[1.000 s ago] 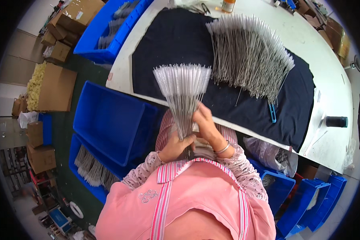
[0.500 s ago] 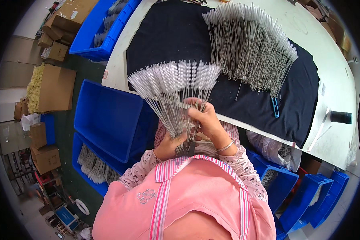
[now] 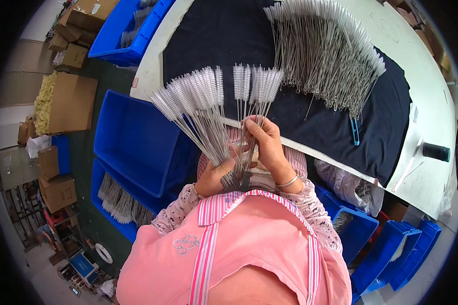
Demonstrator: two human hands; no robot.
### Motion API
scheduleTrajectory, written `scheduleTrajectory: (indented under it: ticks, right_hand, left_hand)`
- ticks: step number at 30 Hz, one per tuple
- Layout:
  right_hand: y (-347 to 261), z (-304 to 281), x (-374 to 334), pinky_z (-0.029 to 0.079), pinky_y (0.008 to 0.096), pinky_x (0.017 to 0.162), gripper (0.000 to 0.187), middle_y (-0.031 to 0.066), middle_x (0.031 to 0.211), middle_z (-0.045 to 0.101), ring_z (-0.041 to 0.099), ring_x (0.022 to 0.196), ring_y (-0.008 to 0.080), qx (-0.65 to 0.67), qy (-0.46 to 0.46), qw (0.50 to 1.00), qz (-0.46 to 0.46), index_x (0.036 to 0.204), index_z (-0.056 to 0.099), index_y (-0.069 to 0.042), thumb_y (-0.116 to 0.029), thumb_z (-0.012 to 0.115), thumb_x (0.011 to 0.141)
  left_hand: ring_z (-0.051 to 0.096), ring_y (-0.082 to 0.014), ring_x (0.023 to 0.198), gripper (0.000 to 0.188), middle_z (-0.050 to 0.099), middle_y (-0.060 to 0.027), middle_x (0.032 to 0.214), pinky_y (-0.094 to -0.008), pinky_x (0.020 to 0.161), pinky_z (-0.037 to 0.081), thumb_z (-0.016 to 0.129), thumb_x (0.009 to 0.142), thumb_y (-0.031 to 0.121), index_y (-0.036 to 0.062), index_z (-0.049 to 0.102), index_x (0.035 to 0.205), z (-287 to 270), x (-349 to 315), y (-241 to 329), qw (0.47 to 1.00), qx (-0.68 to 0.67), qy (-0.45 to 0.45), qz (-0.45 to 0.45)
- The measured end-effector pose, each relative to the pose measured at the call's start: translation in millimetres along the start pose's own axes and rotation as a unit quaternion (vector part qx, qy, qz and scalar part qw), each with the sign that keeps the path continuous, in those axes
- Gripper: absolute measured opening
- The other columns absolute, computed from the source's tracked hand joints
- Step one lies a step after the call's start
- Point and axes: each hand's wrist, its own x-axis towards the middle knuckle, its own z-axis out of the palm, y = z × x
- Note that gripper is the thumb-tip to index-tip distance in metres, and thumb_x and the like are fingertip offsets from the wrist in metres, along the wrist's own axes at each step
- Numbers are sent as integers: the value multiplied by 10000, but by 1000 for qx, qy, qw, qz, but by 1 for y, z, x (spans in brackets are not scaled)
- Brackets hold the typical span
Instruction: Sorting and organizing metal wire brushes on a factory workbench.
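Note:
My left hand (image 3: pixel 215 175) is closed round the wire stems of a fanned bunch of white-bristled tube brushes (image 3: pixel 193 94), heads pointing up and away from me. With my right hand (image 3: pixel 266 145) I pinch the stems of a smaller group of the same brushes (image 3: pixel 257 84), its heads standing apart from the larger bunch by a narrow gap. Both groups come close together at their lower stem ends, near my lap. A large pile of similar brushes (image 3: pixel 325 51) lies on the black cloth (image 3: pixel 213 40), with looped wire ends toward me.
An empty-looking blue bin (image 3: pixel 132 142) stands at my left, over another blue bin holding brushes (image 3: pixel 119 203). More blue bins (image 3: pixel 359 229) are at the lower right. On the white table (image 3: pixel 427 173) lie a dark cylinder (image 3: pixel 435 152) and a blue-handled tool (image 3: pixel 354 132).
The single fan of brushes has parted into two groups. My right hand now grips the smaller group, and the left-hand bunch leans farther left.

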Motion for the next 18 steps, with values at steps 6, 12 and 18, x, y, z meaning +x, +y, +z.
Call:
scheduleTrajectory:
  ticks: [6, 12, 18]
  right_hand:
    - [0, -7, 5, 443, 218, 507, 99, -23, 727, 578, 505, 587, 45, -33, -54, 997, 36, 858, 596, -45, -115, 662, 835]
    - [-1, 0, 2, 523, 276, 514, 174, 30, 748, 592, 581, 622, 101, 55, -67, 991, 103, 920, 575, -30, -193, 617, 877]
    - [-14, 13, -5, 471, 223, 616, 232, 37, 843, 628, 584, 675, 101, -71, -56, 995, 50, 1029, 581, -23, -221, 549, 913]
  left_hand:
    - [481, -339, 1186, 434, 408, -171, 1339, -429, 948, 465, 413, 958, 131, 42, 270, 1358, 3, -4, 1, 998, -50, 43, -9]
    - [503, -330, 1164, 443, 446, -178, 1305, -422, 929, 475, 423, 953, 129, 34, 276, 1360, 3, -4, 0, 998, -42, 44, 3]
    - [537, -259, 1120, 443, 489, -150, 1255, -376, 919, 476, 449, 954, 195, 27, 319, 1343, -1, -3, -3, 999, -22, 18, -19]
